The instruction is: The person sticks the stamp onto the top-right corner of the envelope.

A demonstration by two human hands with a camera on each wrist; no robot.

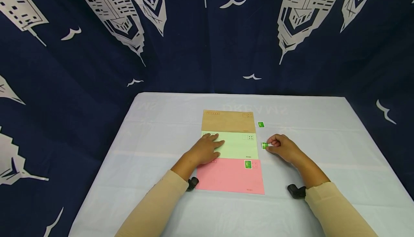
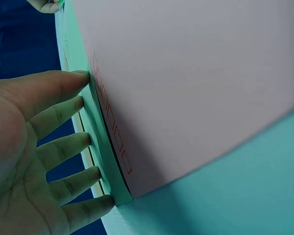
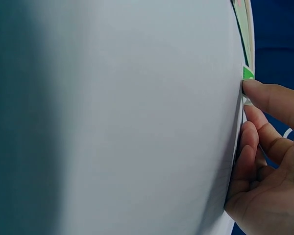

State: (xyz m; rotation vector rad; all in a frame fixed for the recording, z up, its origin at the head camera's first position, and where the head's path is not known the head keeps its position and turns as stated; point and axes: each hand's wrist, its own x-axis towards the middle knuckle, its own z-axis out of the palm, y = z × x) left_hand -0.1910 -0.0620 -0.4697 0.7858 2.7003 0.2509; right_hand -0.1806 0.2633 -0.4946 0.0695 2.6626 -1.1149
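My left hand rests with spread, straight fingers on the left part of a light green envelope. In the left wrist view, its fingertips lie along the green strip beside the pink envelope. Just right of the green envelope, my right hand pinches a small green stamp between thumb and finger. The right wrist view shows that stamp jutting out past the thumb, the other fingers curled near the tabletop. A second stamp is on the pink envelope, beside its printed corner box.
A brown envelope lies at the far end of the column, above the green one. Another green stamp lies right of it on the white-covered table. Behind hangs a dark blue cloth with white building prints.
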